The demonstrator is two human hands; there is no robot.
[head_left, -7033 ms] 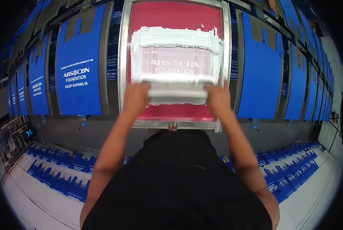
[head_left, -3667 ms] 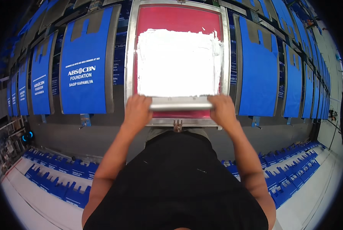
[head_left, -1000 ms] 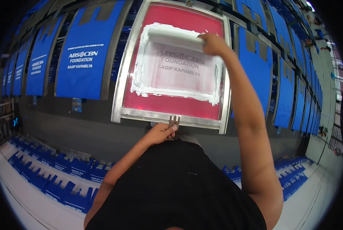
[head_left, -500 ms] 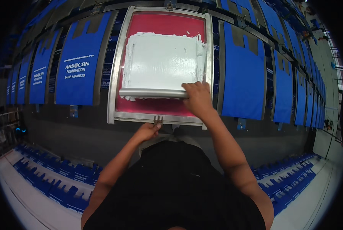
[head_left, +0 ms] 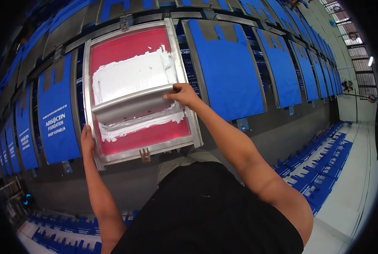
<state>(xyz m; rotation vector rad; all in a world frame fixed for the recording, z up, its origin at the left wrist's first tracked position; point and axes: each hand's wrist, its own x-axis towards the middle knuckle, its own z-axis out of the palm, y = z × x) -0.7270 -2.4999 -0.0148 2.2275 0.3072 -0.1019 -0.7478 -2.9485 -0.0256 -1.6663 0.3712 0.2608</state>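
A silver metal squeegee (head_left: pixel 131 103) lies across a screen-printing frame (head_left: pixel 179 55) with pinkish-red mesh (head_left: pixel 127 45). My right hand (head_left: pixel 184 95) grips the squeegee's right end, thumb on its near face. White ink (head_left: pixel 131 78) covers much of the mesh beyond the squeegee, and a rough band of it lies on the near side. The squeegee leans so that its broad face shows. At the frame's left rail, near its front corner, my left hand (head_left: pixel 87 139) is closed on the edge; some of its fingers are hidden. A small pronged bracket (head_left: pixel 145 155) is fixed to the front rail.
Blue bag-shaped cloth pieces lie on boards in rows; a printed one (head_left: pixel 57 110) is to the left and an unprinted one (head_left: pixel 225 70) to the right. Metal brackets (head_left: pixel 242 124) stick out below the boards. More blue pieces (head_left: pixel 324 169) lie behind at lower right.
My left hand has gone from the bracket on the front rail to the left rail. The squeegee has tilted, and ink now shows on its near side. The view has turned.
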